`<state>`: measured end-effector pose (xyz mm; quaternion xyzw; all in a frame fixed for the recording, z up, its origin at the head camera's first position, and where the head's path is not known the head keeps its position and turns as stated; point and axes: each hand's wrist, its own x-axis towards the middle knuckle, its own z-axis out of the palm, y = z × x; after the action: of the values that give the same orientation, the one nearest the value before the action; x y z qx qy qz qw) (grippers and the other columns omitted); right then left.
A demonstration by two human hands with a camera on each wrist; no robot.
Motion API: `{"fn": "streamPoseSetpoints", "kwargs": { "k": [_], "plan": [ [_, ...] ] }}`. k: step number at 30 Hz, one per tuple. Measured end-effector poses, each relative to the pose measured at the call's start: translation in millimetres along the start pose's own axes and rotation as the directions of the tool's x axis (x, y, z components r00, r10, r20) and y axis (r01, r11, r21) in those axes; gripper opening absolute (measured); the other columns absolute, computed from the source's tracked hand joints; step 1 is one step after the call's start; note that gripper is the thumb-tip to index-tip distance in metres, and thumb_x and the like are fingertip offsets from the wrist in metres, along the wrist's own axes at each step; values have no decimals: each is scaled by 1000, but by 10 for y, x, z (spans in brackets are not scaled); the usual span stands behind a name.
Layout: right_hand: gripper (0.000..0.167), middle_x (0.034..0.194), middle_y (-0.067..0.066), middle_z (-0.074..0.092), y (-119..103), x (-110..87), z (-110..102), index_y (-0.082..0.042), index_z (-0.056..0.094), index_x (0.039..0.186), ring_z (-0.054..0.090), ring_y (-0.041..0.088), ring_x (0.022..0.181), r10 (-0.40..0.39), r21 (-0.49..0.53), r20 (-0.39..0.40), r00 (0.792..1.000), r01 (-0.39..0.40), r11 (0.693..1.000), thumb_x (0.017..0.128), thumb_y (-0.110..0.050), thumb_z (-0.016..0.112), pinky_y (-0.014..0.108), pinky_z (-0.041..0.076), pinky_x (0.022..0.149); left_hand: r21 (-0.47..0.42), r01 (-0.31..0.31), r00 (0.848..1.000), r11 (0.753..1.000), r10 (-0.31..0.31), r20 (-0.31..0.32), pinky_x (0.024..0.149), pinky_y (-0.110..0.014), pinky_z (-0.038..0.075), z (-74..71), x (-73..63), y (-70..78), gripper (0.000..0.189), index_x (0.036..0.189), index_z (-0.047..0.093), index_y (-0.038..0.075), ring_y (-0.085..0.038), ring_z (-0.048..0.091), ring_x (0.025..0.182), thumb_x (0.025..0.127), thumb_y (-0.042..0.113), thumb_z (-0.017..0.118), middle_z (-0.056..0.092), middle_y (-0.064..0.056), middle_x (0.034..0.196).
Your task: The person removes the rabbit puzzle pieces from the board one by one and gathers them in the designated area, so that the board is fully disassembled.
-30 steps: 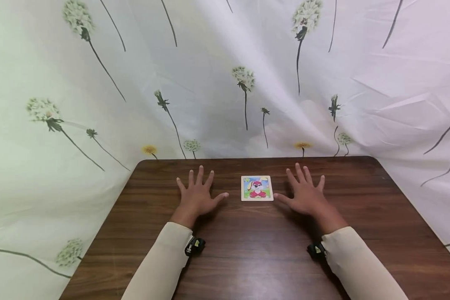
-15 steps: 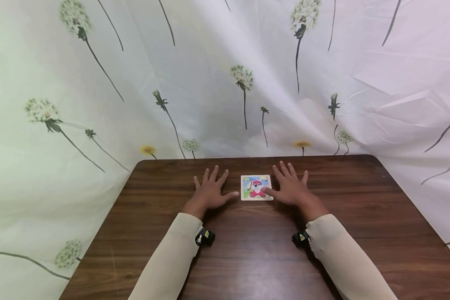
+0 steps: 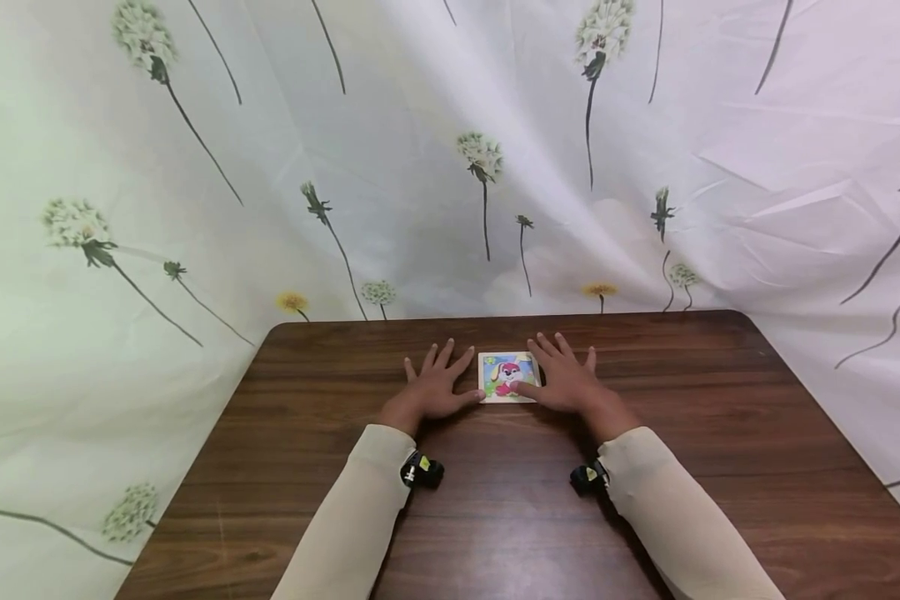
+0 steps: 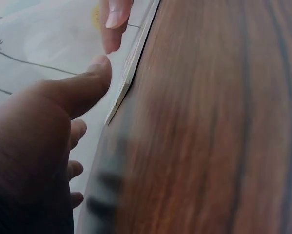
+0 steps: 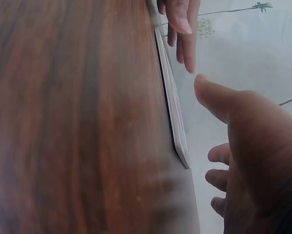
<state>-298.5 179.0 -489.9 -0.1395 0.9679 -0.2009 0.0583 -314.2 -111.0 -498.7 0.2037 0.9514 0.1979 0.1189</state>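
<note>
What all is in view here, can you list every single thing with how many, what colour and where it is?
Picture board: one, white border with a red-and-white cartoon rabbit on blue and green, lying flat near the table's far edge
Table: one, dark brown wood grain, under the board and both arms
Backdrop: one, pale whitish, behind and beside the table
Flower prints: many, whitish-green and yellow with dark stems, across the backdrop
Wrist bands: two, black, one at each cuff
Sleeves: two, cream, over the forearms
Left hand: one, bare, left of the board, thumb at its near left corner
Right hand: one, bare, at the board's right side, thumb over the picture
</note>
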Motion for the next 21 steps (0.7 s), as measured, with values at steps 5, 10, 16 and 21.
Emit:
{"fn": "streamPoseSetpoints", "kwargs": {
  "k": [5,10,16,21],
  "plan": [
    [89,185,12,16,19,21,41,-17,27,176,4,44,172,-43,35,16,999,42,998,106,-62,61,87,-7,124,-13,-18,1000,1000,18,12,125,-82,-17,52,52,-44,91,177,16,39,-46,-7,172,102,82,46,-1,-11,187],
    [80,185,12,15,9,54,81,-20,29,175,3,43,172,-85,54,37,996,83,995,109,-53,60,87,-5,124,24,-15,1000,1000,15,1,127,-81,-16,73,66,-46,84,176,20,39,-45,-7,172,106,78,43,-2,-9,187],
    [72,185,13,17,3,75,104,-23,33,174,7,45,172,-71,27,79,994,70,997,111,-49,58,88,-2,124,67,5,1000,998,-6,16,128,-80,-14,70,40,10,79,176,20,41,-42,-10,172,108,73,45,-5,-7,187],
    [68,185,12,17,22,78,123,-25,38,172,8,45,172,-68,13,91,994,67,998,112,-50,57,88,0,123,60,7,1000,998,-9,22,128,-80,-15,75,18,27,79,175,22,42,-43,-11,172,107,73,47,-4,-8,187]
  ]
}}
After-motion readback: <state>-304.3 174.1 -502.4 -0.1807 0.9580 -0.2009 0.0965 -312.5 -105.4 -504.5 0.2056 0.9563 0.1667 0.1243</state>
